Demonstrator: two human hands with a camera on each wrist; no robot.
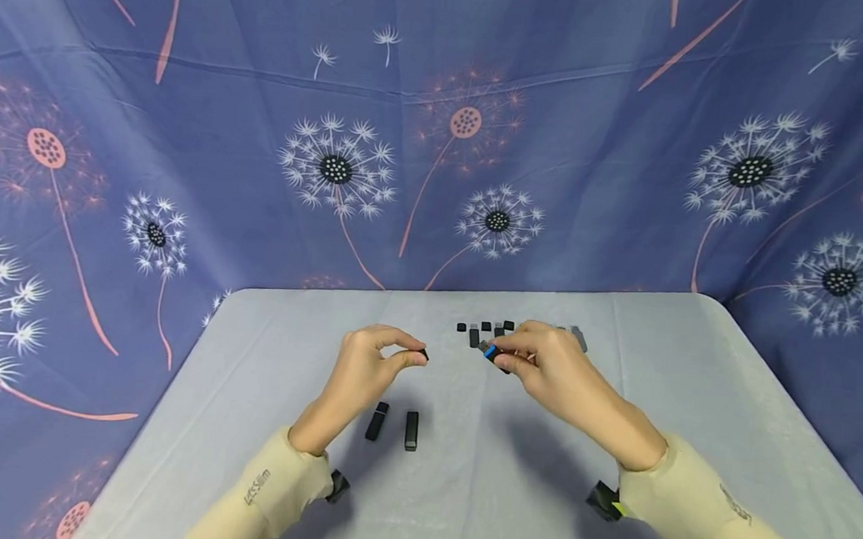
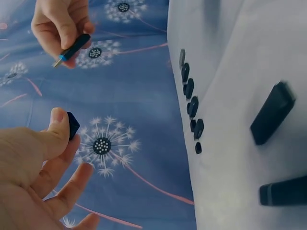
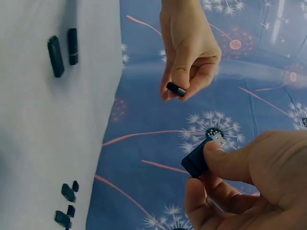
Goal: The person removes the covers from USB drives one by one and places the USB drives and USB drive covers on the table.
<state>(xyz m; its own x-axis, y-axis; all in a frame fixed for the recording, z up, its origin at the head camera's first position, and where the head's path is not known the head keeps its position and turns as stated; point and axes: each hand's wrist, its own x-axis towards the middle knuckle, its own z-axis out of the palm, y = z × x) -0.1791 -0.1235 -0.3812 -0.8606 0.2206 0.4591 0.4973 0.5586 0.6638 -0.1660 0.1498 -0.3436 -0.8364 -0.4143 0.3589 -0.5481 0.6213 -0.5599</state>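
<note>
My left hand (image 1: 366, 365) pinches a small black cap (image 2: 73, 125) between thumb and fingertips above the table. Opposite it, my right hand (image 1: 554, 363) grips a black USB flash drive (image 3: 195, 159). The drive's metal plug is bare and points toward the left hand, with a blue band (image 1: 492, 353) at its base. A gap separates cap and drive. Nearer the front, two black sticks lie on the table, one with a thin light band (image 1: 377, 422) and one plain (image 1: 411, 431).
Behind the hands runs a row of uncapped drives (image 1: 474, 338) with small black caps (image 1: 461, 327) beside them. A grey stick (image 1: 579, 339) lies at its right end, and the right hand hides part of the row. Patterned cloth (image 1: 426, 135) hangs behind the pale table (image 1: 270, 325).
</note>
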